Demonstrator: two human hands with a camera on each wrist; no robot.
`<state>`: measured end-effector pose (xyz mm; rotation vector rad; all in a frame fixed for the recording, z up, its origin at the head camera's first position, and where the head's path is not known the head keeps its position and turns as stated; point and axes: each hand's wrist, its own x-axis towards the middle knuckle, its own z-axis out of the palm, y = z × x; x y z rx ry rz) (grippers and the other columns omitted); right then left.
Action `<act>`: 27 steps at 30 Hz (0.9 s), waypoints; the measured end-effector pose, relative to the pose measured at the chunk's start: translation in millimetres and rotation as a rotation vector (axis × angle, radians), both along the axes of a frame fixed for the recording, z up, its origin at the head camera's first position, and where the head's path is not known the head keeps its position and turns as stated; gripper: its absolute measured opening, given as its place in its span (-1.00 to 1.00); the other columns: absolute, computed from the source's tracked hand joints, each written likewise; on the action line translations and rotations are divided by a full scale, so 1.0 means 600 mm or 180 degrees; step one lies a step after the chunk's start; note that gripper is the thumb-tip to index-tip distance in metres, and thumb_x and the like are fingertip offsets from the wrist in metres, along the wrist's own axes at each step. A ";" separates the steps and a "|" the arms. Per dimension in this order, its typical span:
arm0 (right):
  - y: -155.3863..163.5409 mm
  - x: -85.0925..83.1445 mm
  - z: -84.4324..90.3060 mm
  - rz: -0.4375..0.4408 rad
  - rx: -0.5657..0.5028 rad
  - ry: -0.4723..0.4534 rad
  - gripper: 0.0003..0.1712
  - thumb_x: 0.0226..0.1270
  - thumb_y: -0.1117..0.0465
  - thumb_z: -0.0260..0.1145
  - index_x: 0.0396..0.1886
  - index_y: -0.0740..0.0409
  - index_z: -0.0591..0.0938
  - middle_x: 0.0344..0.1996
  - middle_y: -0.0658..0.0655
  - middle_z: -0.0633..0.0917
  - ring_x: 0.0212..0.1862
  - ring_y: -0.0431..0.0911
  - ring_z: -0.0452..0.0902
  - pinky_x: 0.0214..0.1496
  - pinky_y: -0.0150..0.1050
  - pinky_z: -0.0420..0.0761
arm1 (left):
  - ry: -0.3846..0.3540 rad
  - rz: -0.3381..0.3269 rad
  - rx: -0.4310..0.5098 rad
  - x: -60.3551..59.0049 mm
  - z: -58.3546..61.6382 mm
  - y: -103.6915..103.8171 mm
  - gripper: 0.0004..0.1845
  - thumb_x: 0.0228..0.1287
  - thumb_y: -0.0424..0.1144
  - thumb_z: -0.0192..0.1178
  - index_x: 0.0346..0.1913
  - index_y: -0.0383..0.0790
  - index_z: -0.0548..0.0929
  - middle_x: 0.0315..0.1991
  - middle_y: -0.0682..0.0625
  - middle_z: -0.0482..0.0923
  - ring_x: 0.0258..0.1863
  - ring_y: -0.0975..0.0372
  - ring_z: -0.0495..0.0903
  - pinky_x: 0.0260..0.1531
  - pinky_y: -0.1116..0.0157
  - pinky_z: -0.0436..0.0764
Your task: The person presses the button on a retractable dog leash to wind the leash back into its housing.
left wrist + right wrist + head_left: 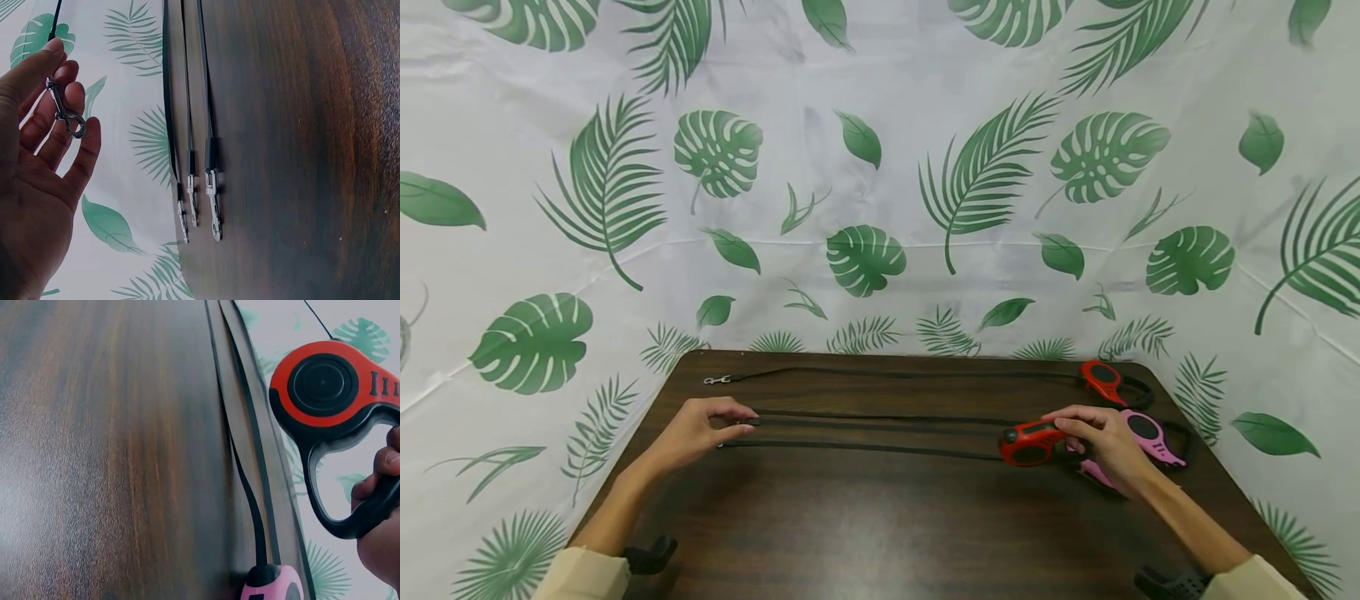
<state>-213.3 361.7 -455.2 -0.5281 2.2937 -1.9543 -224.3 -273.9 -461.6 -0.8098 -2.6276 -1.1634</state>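
My right hand [1075, 433] grips the black handle of a red retractable leash [1032, 442] just above the brown table [880, 533]; in the right wrist view the fingers [382, 481] curl round the handle loop of this red leash [323, 384]. Its black cord [865, 449] runs left to my left hand [730, 417]. There the thumb and fingers [59, 81] pinch the metal snap clip [65, 115]. Three other clips [214, 212] lie side by side on the table near its left edge.
A second red leash [1105, 382] lies at the table's back right, its cord stretched to a clip [717, 380] at the back left. A pink leash [1150, 435] lies beside my right hand, another pink one [273, 586] partly under it. Leaf-printed cloth [880, 167] surrounds the table.
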 end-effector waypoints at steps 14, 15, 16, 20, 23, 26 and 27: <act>-0.025 -0.008 -0.005 0.0017 0.0013 0.0127 -0.72 0.64 0.39 0.15 0.10 0.52 0.68 -0.55 0.12 0.46 -0.46 0.08 0.28 -0.34 -0.10 0.43 | 0.0102 -0.0032 0.0070 0.005 -0.003 0.010 -0.82 0.28 -0.36 0.50 -0.07 -0.15 0.84 -0.19 0.06 0.82 -0.23 0.36 0.69 -0.16 0.14 0.76; -0.027 -0.009 -0.005 0.0018 0.0017 0.0126 -0.72 0.64 0.39 0.15 0.10 0.52 0.68 -0.55 0.12 0.46 -0.47 0.08 0.28 -0.35 -0.09 0.41 | 0.0095 -0.0029 0.0076 0.005 -0.004 0.010 -0.82 0.28 -0.36 0.50 -0.08 -0.14 0.85 -0.19 0.07 0.82 -0.23 0.36 0.69 -0.16 0.14 0.76; -0.029 -0.009 -0.005 0.0017 0.0034 0.0142 -0.72 0.64 0.39 0.15 0.10 0.52 0.68 -0.55 0.12 0.46 -0.47 0.08 0.28 -0.37 -0.08 0.40 | 0.0093 -0.0022 0.0075 0.005 -0.004 0.011 -0.82 0.28 -0.36 0.51 -0.08 -0.14 0.85 -0.19 0.07 0.81 -0.23 0.36 0.69 -0.16 0.14 0.76; -0.036 -0.011 -0.005 0.0001 0.0129 0.0167 -0.70 0.64 0.36 0.17 0.11 0.52 0.67 -0.56 0.07 0.48 -0.49 0.06 0.29 -0.42 -0.01 0.25 | 0.0084 -0.0005 0.0067 0.006 -0.007 0.014 -0.82 0.27 -0.35 0.51 -0.08 -0.13 0.85 -0.19 0.08 0.81 -0.23 0.36 0.69 -0.17 0.16 0.75; -0.043 -0.012 -0.006 -0.0036 0.0162 0.0133 -0.70 0.63 0.33 0.19 0.10 0.50 0.68 -0.55 0.01 0.51 -0.51 0.01 0.31 -0.46 0.02 0.19 | 0.0085 -0.0010 0.0084 0.007 -0.008 0.016 -0.82 0.26 -0.36 0.52 -0.09 -0.13 0.85 -0.20 0.08 0.81 -0.23 0.36 0.69 -0.18 0.18 0.75; -0.051 -0.014 -0.007 -0.0050 0.0115 0.0093 -0.71 0.63 0.33 0.20 0.09 0.47 0.70 -0.56 0.01 0.50 -0.51 -0.02 0.32 -0.52 -0.05 0.21 | 0.0062 -0.0010 0.0124 0.007 -0.008 0.019 -0.82 0.26 -0.36 0.52 -0.09 -0.13 0.85 -0.20 0.07 0.81 -0.23 0.36 0.70 -0.17 0.21 0.74; -0.053 -0.014 -0.007 -0.0042 0.0094 0.0087 -0.72 0.63 0.34 0.20 0.08 0.46 0.71 -0.56 0.00 0.50 -0.51 -0.02 0.32 -0.52 -0.09 0.28 | 0.0069 -0.0015 0.0134 0.008 -0.009 0.020 -0.82 0.26 -0.36 0.52 -0.10 -0.13 0.85 -0.20 0.07 0.81 -0.23 0.35 0.70 -0.18 0.21 0.74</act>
